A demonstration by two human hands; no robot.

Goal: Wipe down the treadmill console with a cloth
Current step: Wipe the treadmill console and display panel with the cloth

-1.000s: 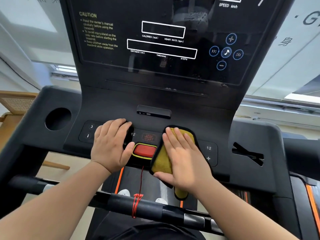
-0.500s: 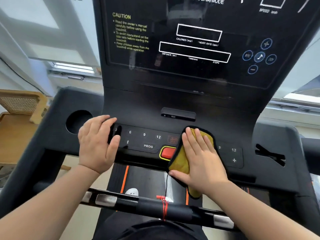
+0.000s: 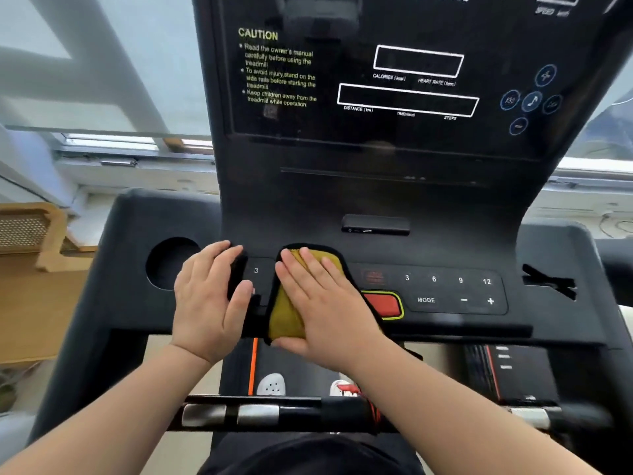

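In the head view, the person is leaning over the treadmill console (image 3: 376, 200). The right hand (image 3: 322, 303) is pressing a yellow cloth (image 3: 287, 317) flat against the lower control strip, fingers straight and spread, pointing toward eleven o'clock. The thumb is lying along the cloth's near edge. The cloth is sitting a little below the frame's centre, toward seven o'clock, and is covering most of the left keypad (image 3: 256, 270), where only a "3" is showing.

At nine o'clock of the cloth, the left hand (image 3: 205, 296) is resting open on the console, gripping nothing, just beside the cup holder (image 3: 168, 265). At three o'clock of the cloth, the red stop button (image 3: 383, 305) is peeking out, partly overlapped by the cloth's black edge. The right keypad (image 3: 445, 289) is lying beyond it.

The wiping appears to be partway through, working along the control strip. The display panel (image 3: 411, 80) at twelve o'clock and the side trays probably remain, though nothing shows which surfaces are already clean.
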